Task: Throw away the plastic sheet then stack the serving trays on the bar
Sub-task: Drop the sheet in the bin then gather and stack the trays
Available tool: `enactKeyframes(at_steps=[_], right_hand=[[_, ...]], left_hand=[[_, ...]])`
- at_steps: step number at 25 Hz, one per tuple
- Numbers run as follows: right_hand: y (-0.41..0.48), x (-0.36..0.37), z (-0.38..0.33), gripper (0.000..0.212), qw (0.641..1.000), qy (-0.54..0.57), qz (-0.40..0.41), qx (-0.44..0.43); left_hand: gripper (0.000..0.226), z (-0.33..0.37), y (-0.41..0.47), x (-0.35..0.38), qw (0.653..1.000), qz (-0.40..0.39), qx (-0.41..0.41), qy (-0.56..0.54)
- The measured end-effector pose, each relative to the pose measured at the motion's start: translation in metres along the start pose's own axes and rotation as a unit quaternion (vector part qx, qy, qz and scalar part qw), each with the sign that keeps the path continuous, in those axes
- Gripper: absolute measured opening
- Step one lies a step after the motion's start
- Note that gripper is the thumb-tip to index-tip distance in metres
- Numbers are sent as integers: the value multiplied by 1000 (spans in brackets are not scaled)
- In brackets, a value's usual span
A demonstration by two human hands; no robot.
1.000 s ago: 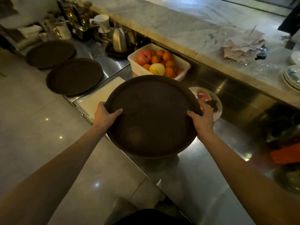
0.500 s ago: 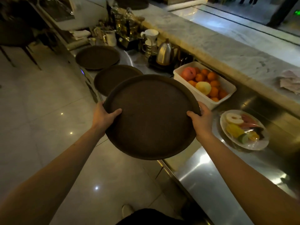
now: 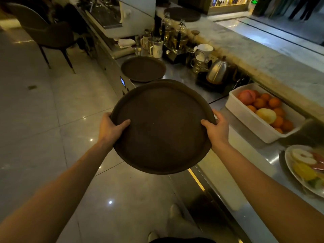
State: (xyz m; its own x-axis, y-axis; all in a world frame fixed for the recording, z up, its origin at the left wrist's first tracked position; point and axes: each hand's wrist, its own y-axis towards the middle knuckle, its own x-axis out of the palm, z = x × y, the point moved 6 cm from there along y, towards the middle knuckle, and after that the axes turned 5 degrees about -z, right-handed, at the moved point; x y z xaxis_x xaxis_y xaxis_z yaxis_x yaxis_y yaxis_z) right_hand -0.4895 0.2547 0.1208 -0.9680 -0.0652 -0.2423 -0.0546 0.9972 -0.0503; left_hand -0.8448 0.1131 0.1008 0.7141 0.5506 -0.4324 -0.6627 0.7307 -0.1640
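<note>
1. My left hand (image 3: 112, 128) and right hand (image 3: 216, 128) clamp opposite rims of the round tray (image 3: 162, 127), thumbs on top, keeping it level above the counter edge (image 3: 219, 174).
2. Just under its far rim peeks a second tray (image 3: 177, 82), I think; the light is dim.
3. A third tray (image 3: 143, 68) lies farther along the steel counter, apart, so stacking remains unfinished.

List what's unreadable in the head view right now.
- Second counter tray: only a rim sliver shows behind the held tray.
- Fingers of the left hand and right hand: under the tray.
- Fruit plate: motion-blurred, cut by the right edge.
- Plastic sheet: not visible.
</note>
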Motion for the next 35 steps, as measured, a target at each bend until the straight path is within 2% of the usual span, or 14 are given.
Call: enactKeyframes(at_steps=[5, 9, 15, 21, 29, 35], right_hand=[[29, 36, -5, 50, 1000, -9, -3, 2], [68, 63, -5, 46, 1000, -3, -3, -1], [137, 104, -9, 54, 1000, 2, -5, 8], [173, 134, -15, 49, 1000, 0, 7, 9], [188, 174, -17, 45, 996, -18, 83, 21], [179, 226, -29, 44, 986, -6, 163, 35]], left_hand=[[72, -5, 40, -10, 1000, -1, -15, -9], [73, 5, 87, -9, 1000, -6, -10, 3], [70, 26, 166, -5, 999, -11, -14, 31], [73, 36, 233, 0, 998, -33, -5, 47], [75, 29, 326, 7, 991, -103, 13, 79], [73, 40, 399, -11, 980, -162, 57, 100]])
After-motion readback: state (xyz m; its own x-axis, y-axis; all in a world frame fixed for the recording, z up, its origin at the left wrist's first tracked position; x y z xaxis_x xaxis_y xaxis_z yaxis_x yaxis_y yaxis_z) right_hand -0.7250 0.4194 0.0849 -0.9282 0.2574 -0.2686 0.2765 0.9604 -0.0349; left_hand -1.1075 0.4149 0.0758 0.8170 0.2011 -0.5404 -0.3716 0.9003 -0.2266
